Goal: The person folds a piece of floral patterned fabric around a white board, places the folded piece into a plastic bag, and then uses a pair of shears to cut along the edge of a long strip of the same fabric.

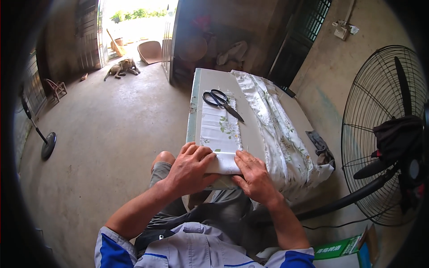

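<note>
A white cloth strip (220, 130) with a green leaf print lies lengthwise on the table, its near end folded over into a flat band. My left hand (190, 166) grips the left end of this fold, fingers curled over it. At the other end of the fold, my right hand (254, 175) pinches the cloth, fingers on top and thumb at the near edge. Black-handled scissors (222, 103) rest on the far part of the strip, blades pointing to the right and toward me. Under my hands, part of the fold is hidden.
A long bunched floral cloth (279, 129) covers the right side of the table (213, 77) and hangs over its near edge. A big black fan (384, 134) stands close on the right. A dog (122, 68) lies near the bright doorway, by a basket (150, 52).
</note>
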The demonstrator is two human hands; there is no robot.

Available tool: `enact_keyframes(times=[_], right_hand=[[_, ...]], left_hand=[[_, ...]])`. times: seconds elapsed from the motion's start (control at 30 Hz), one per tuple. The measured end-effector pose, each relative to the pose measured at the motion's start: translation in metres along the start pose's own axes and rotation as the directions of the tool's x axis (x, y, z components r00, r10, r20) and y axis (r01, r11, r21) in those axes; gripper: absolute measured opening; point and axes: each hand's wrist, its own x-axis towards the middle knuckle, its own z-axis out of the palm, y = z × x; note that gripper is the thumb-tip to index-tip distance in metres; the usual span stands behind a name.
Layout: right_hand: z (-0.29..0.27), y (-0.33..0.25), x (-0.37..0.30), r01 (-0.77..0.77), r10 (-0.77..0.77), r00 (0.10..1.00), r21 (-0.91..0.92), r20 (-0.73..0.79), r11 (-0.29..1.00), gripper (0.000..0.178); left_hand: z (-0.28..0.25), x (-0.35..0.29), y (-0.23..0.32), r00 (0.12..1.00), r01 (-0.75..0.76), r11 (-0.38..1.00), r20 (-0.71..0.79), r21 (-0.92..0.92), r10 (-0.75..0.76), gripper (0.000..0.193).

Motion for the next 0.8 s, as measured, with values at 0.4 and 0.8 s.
enact_keyframes(times=[0.4,0.8], right_hand=[[-0.006,0.001,-0.012,0.011,-0.008,0.995,0.033,-0.098,0.999,0.056],[-0.003,0.011,-0.001,-0.054,0.075,0.984,0.134,-0.162,0.99,0.049]], left_hand=[[-0.014,-0.006,-0.003,0.999,-0.03,0.999,-0.021,-0.028,0.03,0.058],[-0.013,-0.002,-0.015,0.998,0.026,0.995,-0.046,-0.099,-0.03,0.037]])
